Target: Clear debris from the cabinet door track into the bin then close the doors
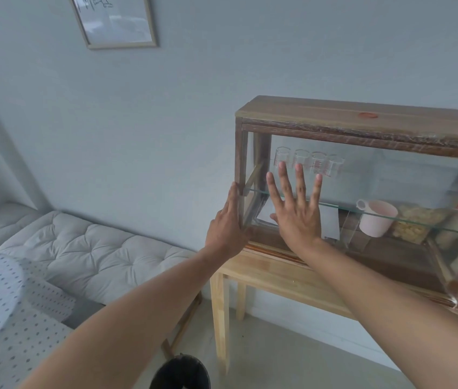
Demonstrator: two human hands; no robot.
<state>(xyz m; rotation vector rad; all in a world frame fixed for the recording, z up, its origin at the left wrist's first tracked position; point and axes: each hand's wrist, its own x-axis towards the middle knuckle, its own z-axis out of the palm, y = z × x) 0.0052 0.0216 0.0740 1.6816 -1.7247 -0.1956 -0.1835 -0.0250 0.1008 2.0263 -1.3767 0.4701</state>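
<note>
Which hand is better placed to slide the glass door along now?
The right hand. Its palm lies flat with fingers spread on the glass door, so it can likely push it sideways. The left hand is at the cabinet corner post, seemingly bracing the frame.

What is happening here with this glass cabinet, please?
A person works at a wooden cabinet with a glass door on a light wooden table. The right hand lies flat and spread on the glass. The left hand rests against the cabinet's left corner. Measuring cups and a pink cup stand inside.
</note>
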